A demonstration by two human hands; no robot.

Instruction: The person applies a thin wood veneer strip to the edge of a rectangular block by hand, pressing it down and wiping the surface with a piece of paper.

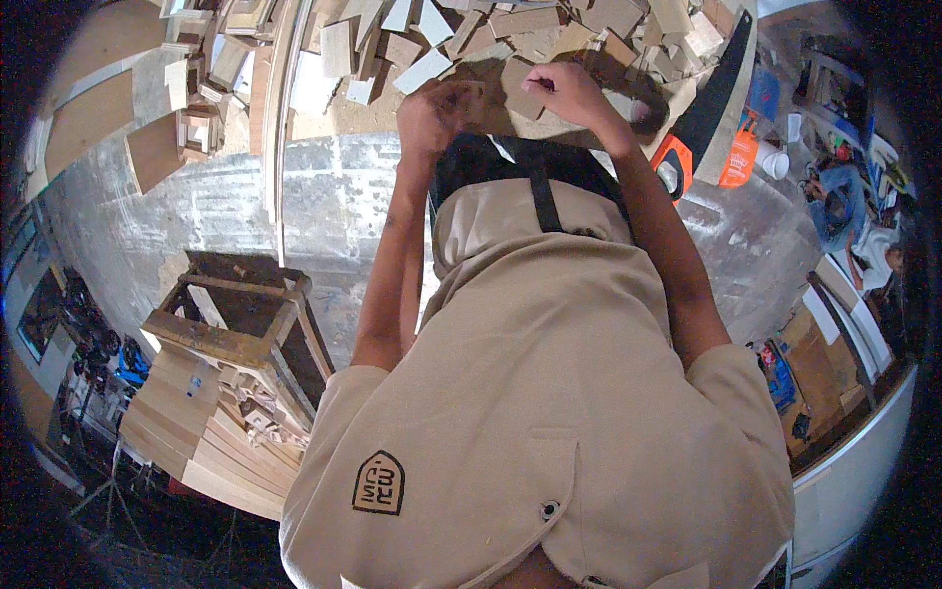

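Both of my hands are raised in front of my waist, over a heap of wood offcuts (422, 71). My left hand (437, 113) is in shadow and slightly blurred, its fingers curled inward. A short gap to the right of it, my right hand (569, 93) has thumb and fingers drawn together. What either hand holds, if anything, is too small or hidden to make out. A handsaw with a black blade (711, 93) and an orange handle (673, 167) lies right of my right forearm.
A wooden stool-like frame (221, 344) stands at lower left beside stacked boards (177, 412). Long thin strips (278, 118) lie left of the offcuts. Right of the saw are an orange object (738, 157) and a white cup (773, 162). The floor (329, 201) is worn grey.
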